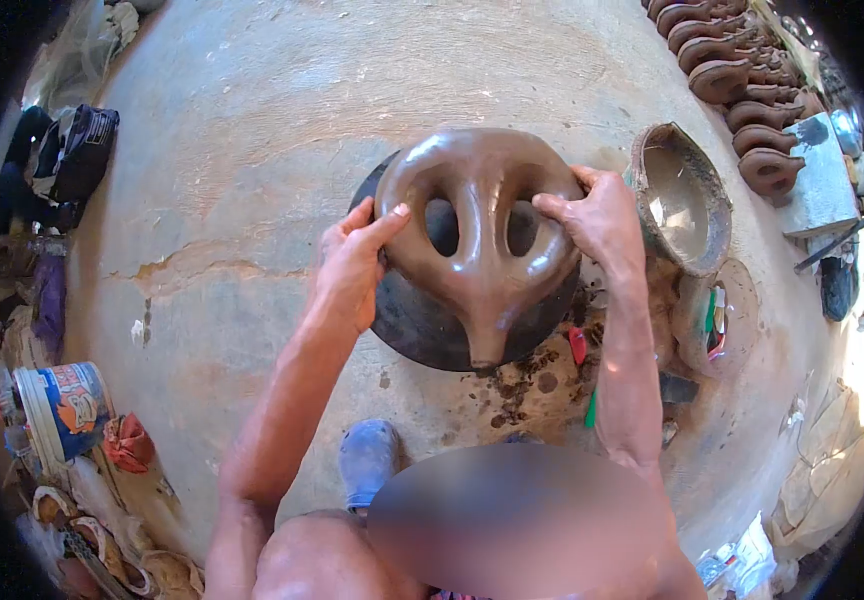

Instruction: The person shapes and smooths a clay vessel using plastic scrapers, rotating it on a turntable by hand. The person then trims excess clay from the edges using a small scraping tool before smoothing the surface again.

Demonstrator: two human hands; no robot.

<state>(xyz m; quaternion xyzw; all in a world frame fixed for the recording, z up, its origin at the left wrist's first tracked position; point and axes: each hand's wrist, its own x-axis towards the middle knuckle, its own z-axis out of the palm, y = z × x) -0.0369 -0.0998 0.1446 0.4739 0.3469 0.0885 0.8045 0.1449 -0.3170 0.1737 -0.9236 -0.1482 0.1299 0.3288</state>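
A wet, glossy brown clay vessel [482, 205] with two oval openings and a short spout is held between both hands. Its spout points toward me. My left hand [352, 255] grips the left side, thumb on the upper surface and fingers around the outer edge. On the opposite side, my right hand [602, 220] clasps the rim with its thumb near the right opening. Beneath the vessel, a dark round disc [402, 325] shows around it and partly through the holes.
A basin of murky water [682, 200] stands at right, near a clay-smeared container [737, 320] holding small tools. Rows of similar clay pieces [720, 80] line the upper right beside a pale block [820, 185]. A paint bucket [67, 410] lies at left.
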